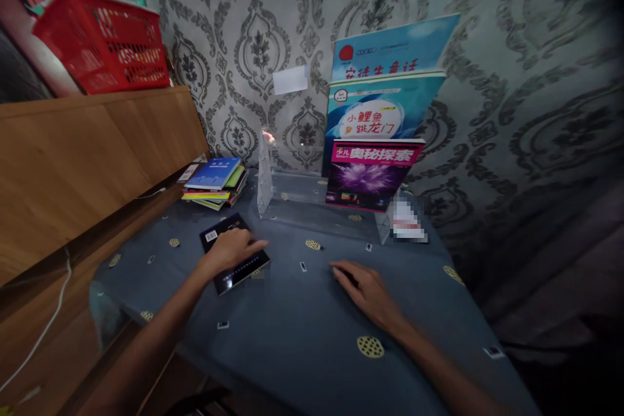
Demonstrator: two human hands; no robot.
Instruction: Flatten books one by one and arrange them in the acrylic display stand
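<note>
On the book (227, 279) with a black cover and a white barcode label rests my left hand (233, 248). Its thumb stretches out to the right, apart from the other fingers, which are bent and partly hidden; I see no grip on the book's edge. The book lies flat and slightly turned on the cloth. My right hand (365, 292) is held low over the tablecloth or on it, fingers loosely stretched toward the left, with nothing in them. Beyond both hands stands a clear plastic book rack (264, 179). At its right end several books stand upright, the front one a purple-and-pink book (365, 175).
A stack of books (214, 175) lies at the table's back left. Left of it are a wooden panel (97, 149) and a red basket (104, 42). Behind the rack rises a patterned wall (260, 45). The grey-blue tablecloth (297, 338) covers the table; a blurred white item (408, 221) lies right.
</note>
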